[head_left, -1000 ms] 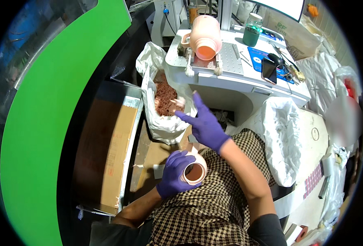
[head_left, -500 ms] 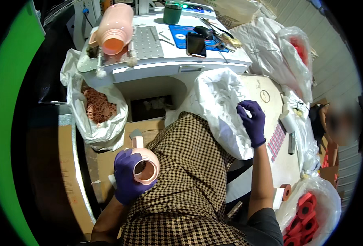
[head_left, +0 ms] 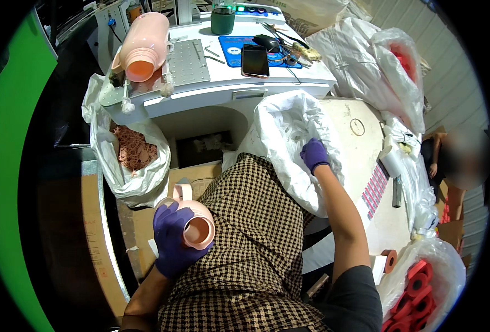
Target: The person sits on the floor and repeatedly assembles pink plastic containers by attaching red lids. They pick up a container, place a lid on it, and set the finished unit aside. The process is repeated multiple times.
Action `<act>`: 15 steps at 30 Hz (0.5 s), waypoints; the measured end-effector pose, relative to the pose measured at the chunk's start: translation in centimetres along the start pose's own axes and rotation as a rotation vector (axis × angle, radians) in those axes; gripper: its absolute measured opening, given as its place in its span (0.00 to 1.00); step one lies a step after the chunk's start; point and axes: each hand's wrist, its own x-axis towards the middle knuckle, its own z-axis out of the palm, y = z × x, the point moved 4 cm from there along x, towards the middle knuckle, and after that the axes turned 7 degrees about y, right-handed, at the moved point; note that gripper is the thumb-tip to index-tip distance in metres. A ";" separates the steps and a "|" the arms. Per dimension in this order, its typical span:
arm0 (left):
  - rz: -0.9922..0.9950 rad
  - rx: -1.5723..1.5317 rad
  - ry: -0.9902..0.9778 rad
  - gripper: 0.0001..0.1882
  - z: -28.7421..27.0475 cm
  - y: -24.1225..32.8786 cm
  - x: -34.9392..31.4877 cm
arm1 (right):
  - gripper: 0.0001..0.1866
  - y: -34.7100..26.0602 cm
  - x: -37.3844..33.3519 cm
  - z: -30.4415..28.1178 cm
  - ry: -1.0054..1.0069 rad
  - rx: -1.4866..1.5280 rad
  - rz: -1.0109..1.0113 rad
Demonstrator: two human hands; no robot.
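My left hand (head_left: 173,240), in a purple glove, is wrapped round a pink bottle body (head_left: 199,232) with a loop handle. Its open round mouth points up toward me, above my checked apron (head_left: 245,221). My right hand (head_left: 314,155), gloved the same, reaches into a white sack (head_left: 333,144) holding translucent, ring-like pieces (head_left: 294,131). The right fingers are curled down among these pieces, and what they grip, if anything, is hidden. A second, larger pink bottle (head_left: 148,41) with a handle lies on the white machine's worktop, its open mouth facing me.
On the white machine table (head_left: 200,88) are a phone (head_left: 255,61), a mouse (head_left: 267,42), pliers and a green-filled jar (head_left: 223,21). A sack of pink shavings (head_left: 131,149) stands at left. Red parts (head_left: 411,293) fill a clear bag at lower right; another person (head_left: 433,155) is beyond.
My right hand has moved left and down from the sack's right rim into the sack. My left hand keeps its hold on the bottle, almost in place. The view has shifted slightly.
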 end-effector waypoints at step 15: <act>0.014 -0.072 0.051 0.30 -0.8 -0.3 2.6 | 0.14 -19.1 -15.5 -23.5 0.076 1.404 -0.456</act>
